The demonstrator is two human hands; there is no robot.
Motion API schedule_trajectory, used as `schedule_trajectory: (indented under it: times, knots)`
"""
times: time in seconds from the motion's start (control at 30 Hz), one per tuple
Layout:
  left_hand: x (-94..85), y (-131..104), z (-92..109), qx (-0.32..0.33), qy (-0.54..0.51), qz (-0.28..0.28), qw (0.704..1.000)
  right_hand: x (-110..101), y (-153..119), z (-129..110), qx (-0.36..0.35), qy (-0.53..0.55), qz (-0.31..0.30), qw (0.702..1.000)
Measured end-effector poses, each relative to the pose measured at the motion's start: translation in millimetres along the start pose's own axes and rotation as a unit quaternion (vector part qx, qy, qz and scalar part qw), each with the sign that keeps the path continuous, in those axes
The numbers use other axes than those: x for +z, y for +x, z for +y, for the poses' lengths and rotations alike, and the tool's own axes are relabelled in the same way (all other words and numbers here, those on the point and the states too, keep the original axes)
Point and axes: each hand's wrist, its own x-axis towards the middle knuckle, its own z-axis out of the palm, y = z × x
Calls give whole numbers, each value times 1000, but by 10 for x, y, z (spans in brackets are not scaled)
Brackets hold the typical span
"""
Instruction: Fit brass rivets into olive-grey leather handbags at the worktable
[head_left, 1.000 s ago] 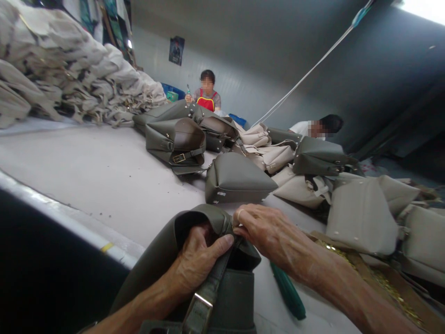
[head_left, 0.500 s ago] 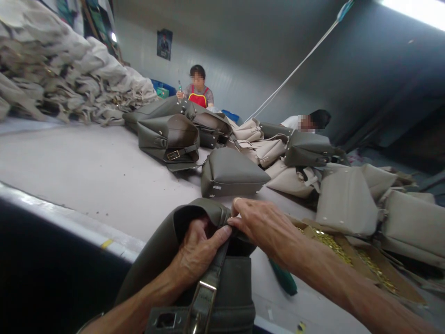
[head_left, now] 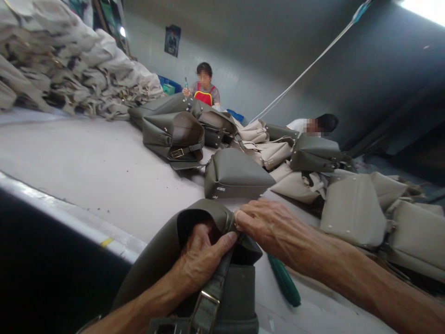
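A dark olive handbag (head_left: 146, 253) stands tilted at the table's near edge, its mouth open towards me. My left hand (head_left: 198, 253) grips its rim, fingers inside the opening and thumb pressed on the strap (head_left: 222, 273) outside. Lower on that strap sits a gold-coloured buckle (head_left: 209, 297). My right hand (head_left: 260, 220) is closed in a pinch at the upper end of the strap, beside my left thumb. A tiny gold-coloured fitting glints at its fingertips, mostly covered by them. Below my right wrist lies a green handle (head_left: 285, 283), its far end hidden.
More olive handbags (head_left: 238, 174) lie across the table (head_left: 86, 162), with beige handbags (head_left: 354, 208) to the right. Pale wrapped bags (head_left: 86, 60) are heaped at the left. One person (head_left: 205, 90) in a red apron sits beyond the table; another person (head_left: 321, 124) bends at the right.
My right hand has shifted slightly right, staying at the strap's top. My forearm now covers the cardboard boxes of gold-coloured pieces. More of the green handle shows. The view has turned slightly.
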Motion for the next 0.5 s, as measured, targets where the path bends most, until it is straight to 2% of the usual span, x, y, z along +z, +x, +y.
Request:
schedule_trajectory:
  times: [0.1, 0.27, 0.43, 0.5]
  knots:
    - [6, 2, -45, 9, -1, 16, 1000, 21, 31, 2, 22, -25, -12, 999]
    - [49, -21, -67, 20, 16, 31, 999, 5, 120, -90, 135, -82, -66, 985]
    - [85, -47, 16, 55, 37, -9, 998, -104, 193, -146, 184, -46, -102, 977]
    - [70, -43, 81, 41, 20, -12, 999, -168, 167, -120, 184, -22, -107, 977]
